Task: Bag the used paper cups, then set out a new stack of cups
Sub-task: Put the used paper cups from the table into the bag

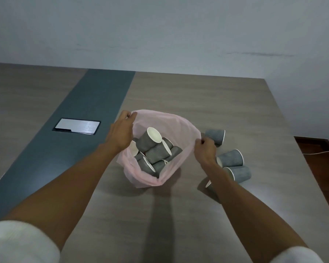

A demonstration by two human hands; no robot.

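A thin pink plastic bag (176, 122) stands open on the wooden table (179, 215), mouth up. Several grey ribbed paper cups (156, 152) with white insides lie jumbled inside it. My left hand (122, 132) pinches the bag's far left rim. My right hand (205, 149) pinches the rim on the right side. To the right of the bag, loose grey cups lie on their sides: one (216, 137) behind my right hand, one (231, 158) beside my wrist, one (239, 173) nearer me. Another cup (208, 184) is mostly hidden under my right forearm.
A dark blue-grey strip (87, 103) runs across the table on the left, with a silver flap panel (76, 126) set into it. The table's right edge (302, 154) drops to a reddish floor with a white cable (319, 153). A pale wall stands behind.
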